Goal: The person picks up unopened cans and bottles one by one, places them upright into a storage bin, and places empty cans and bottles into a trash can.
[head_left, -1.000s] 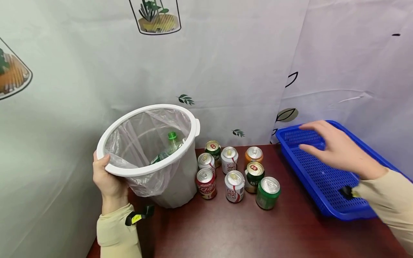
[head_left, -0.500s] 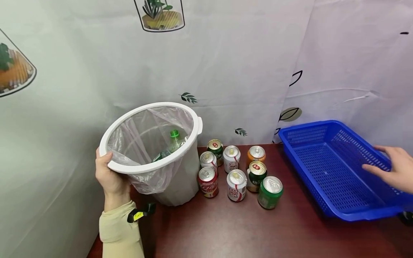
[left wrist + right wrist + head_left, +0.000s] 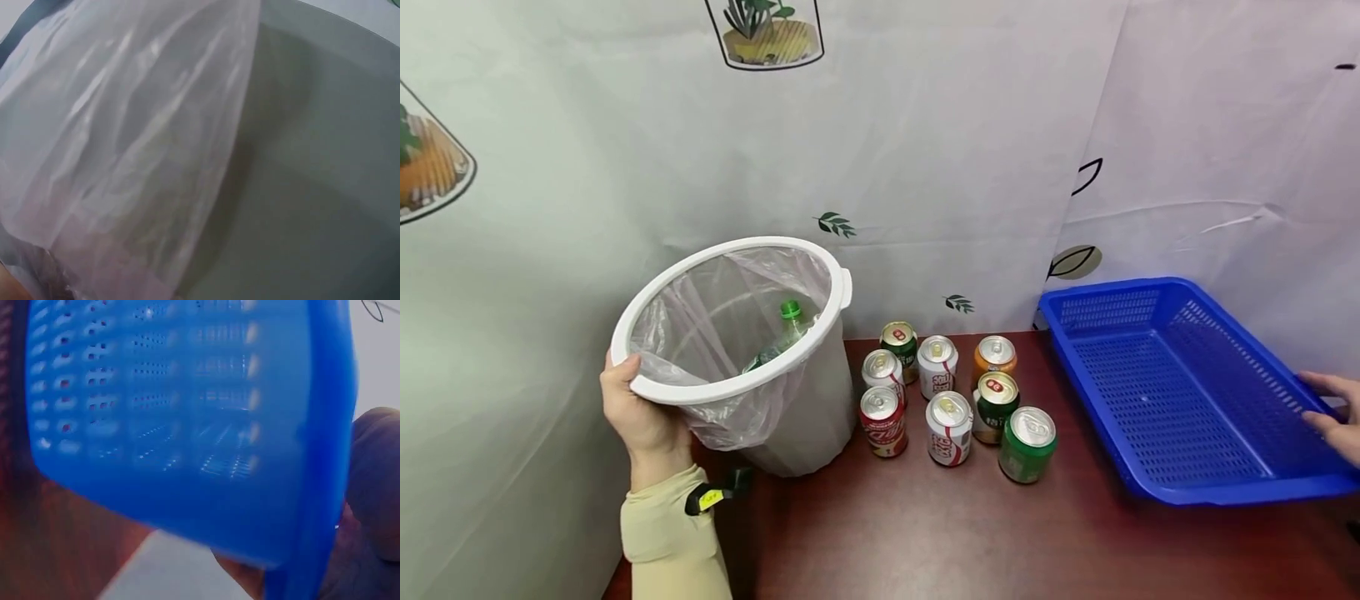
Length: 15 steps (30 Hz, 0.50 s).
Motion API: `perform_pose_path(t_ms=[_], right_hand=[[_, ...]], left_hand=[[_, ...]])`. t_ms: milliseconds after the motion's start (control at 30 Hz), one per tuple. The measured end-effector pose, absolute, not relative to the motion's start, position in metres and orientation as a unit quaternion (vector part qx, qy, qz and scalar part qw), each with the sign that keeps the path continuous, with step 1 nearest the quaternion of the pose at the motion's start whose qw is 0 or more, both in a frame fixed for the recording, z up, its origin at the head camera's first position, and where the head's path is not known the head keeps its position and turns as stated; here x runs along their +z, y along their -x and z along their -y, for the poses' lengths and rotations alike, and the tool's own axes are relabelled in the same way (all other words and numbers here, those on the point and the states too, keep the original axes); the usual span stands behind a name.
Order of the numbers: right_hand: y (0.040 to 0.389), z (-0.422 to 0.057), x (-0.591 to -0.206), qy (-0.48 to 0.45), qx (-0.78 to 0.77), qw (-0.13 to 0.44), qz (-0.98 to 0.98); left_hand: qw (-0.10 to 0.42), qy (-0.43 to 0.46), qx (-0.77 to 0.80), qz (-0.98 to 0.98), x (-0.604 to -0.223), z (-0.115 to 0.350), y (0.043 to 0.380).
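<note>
My left hand (image 3: 643, 417) grips the near left rim of a grey trash can (image 3: 808, 417) with a white rim, which leans toward me in the head view. A clear plastic liner (image 3: 741, 417) hangs over its edge, and a bottle with a green cap (image 3: 791, 309) lies inside. At the far right, my right hand (image 3: 1337, 412) holds the right rim of a blue plastic basket (image 3: 1195, 400) with a perforated bottom. The right wrist view has the basket wall (image 3: 169, 425) up close, thumb (image 3: 378, 481) on one side of the rim and a finger showing below it.
Several drink cans stand between trash can and basket: a red one (image 3: 883, 423), a white one (image 3: 949, 429), a green one (image 3: 1027, 446) and an orange one (image 3: 995, 357) among them. The table (image 3: 880, 533) is dark red wood; a patterned cloth (image 3: 925, 150) hangs behind.
My right hand has moved right, from above the basket to its right rim, and taken hold. The basket has turned slightly. The trash can, still in my left hand, has shifted a little left.
</note>
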State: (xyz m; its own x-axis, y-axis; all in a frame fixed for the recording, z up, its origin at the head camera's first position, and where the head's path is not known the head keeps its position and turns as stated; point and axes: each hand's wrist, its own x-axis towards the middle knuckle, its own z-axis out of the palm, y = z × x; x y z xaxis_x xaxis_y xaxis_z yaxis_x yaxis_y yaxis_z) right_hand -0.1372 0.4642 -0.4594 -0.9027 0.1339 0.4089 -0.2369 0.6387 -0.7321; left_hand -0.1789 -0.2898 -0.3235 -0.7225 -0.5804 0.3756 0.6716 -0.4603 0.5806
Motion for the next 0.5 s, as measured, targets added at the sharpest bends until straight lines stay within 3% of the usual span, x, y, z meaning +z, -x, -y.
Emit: perform_pose_path(t_ms=[500], right_hand=[[0.116,-0.449,-0.474,-0.093,0.544,0.125,0.824]], left_hand=[[0.401,0.022,-0.838,0.370,-0.323,0.311,0.179]])
